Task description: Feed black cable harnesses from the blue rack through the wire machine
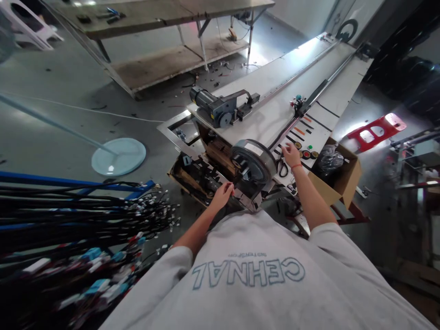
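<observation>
A large dark reel or wheel [245,145] with a pale label stands at the near end of the long white bench [271,114]. My left hand [222,195] is at its lower left, fingers pinched together; what they hold, if anything, is too small to make out. To the reel's right, my right hand [291,154] hovers over the bench with its fingers curled together, their contents unclear. Black-handled scissors [283,168] lie just below that hand. A dark cable bundle [283,132] runs from near the reel up to small connectors [298,101]. Several tape rolls [305,155] sit beside my right hand.
A black motor [206,101] with a pulley is mounted on the bench's left. At right stand an open cardboard box [349,172] holding dark plastic and a red plastic stool [376,132]. Hanging cables [85,206] fill the lower left. Behind is another table [144,20].
</observation>
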`<state>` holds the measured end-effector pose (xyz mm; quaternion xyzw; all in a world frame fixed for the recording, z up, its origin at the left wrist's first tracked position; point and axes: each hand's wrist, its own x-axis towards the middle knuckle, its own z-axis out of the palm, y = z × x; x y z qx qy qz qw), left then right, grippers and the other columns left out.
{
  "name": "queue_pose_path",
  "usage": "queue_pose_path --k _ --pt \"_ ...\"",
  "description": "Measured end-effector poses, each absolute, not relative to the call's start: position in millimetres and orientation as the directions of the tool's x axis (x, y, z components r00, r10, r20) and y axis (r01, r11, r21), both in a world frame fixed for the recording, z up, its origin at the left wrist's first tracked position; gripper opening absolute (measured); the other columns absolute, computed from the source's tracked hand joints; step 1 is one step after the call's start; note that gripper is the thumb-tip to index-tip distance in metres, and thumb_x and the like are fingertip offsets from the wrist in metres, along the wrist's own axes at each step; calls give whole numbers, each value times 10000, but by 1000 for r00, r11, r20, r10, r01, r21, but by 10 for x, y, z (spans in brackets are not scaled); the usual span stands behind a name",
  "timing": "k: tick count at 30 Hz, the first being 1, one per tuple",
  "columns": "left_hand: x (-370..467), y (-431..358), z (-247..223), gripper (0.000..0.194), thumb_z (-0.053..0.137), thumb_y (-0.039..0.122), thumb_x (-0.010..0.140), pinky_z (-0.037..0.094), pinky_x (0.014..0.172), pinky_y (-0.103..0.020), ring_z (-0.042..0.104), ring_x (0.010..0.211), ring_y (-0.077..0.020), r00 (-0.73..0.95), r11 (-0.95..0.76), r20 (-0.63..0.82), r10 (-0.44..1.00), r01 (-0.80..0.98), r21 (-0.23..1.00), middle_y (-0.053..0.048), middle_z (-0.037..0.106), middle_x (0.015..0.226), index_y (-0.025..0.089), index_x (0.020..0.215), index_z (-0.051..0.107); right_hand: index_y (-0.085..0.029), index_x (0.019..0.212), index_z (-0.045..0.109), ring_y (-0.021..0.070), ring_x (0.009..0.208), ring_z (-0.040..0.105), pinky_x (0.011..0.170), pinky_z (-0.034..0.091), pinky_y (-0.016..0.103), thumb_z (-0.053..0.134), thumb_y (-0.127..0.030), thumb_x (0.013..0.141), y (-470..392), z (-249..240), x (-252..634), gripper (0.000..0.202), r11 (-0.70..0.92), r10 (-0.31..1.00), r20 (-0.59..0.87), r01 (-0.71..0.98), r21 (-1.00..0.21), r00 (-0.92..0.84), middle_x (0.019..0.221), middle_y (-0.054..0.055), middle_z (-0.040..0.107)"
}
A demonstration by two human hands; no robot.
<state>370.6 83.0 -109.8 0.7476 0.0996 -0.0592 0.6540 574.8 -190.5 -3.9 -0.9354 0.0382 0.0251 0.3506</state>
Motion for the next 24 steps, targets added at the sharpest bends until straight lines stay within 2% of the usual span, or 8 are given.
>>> queue_pose_path --k 3,5,9,11,15,18,21,24 --pt "3879 755 -990 429 373 502 929 533 702 -309 656 678 -169 966 -1 -254 34 255 967 -36 685 756 158 1129 535 -78 1116 628 181 744 617 781 513 346 397 -533 956 -1242 229 6134 535 -665 284 -315 -51 -745 906 850 91 666" --pt "3974 732 -891 438 365 472 941 541 704 -314 685 724 -182 963 -2 -268 5 268 963 -60 714 838 162 1216 509 -79 980 669 177 711 598 797 506 360 403 -600 937 -792 319 6336 587 -709 384 -390 -3 -705 837 739 70 637" --pt "4080 760 -692 460 411 422 938 523 770 -300 700 779 -184 981 -199 -184 -67 168 966 -63 735 923 183 1326 474 -99 775 666 207 810 594 924 445 391 513 -591 891 -286 341 6435 528 -804 399 -412 96 -587 819 711 75 619" --pt "4108 769 -611 450 446 397 929 507 792 -295 702 801 -194 981 -349 -172 -91 131 928 -50 740 935 211 1337 483 -108 751 661 221 841 597 929 442 384 504 -615 876 -370 312 6288 545 -797 400 -374 116 -593 837 727 70 620" --pt "4160 660 -496 429 524 376 898 482 809 -299 696 870 -237 983 -579 -180 -42 123 806 -60 735 933 238 1304 525 -130 908 682 239 946 599 898 479 360 362 -614 914 -1111 164 5712 580 -642 386 -205 103 -760 899 844 49 653" --pt "4222 519 -402 407 533 381 899 473 790 -300 692 865 -256 976 -708 -213 52 186 681 -89 723 889 212 1269 540 -158 977 676 239 985 608 872 500 363 331 -535 943 -1740 -50 5312 512 -679 287 -289 -19 -733 913 924 82 673" --pt "4320 516 -252 379 539 403 900 469 787 -338 690 858 -299 966 -801 -227 123 232 551 -133 708 856 164 1190 582 -132 1031 651 257 1017 606 895 490 394 374 -465 946 -2082 -279 5120 442 -835 137 -319 -64 -546 938 1023 145 658" --pt "4451 729 -53 368 559 451 884 468 804 -361 685 878 -319 975 -834 -172 142 212 510 -137 701 855 160 1097 635 -80 1166 588 306 1158 542 964 445 411 574 -334 858 -2139 -434 5099 399 -984 -64 -225 -99 -151 972 1194 218 584"
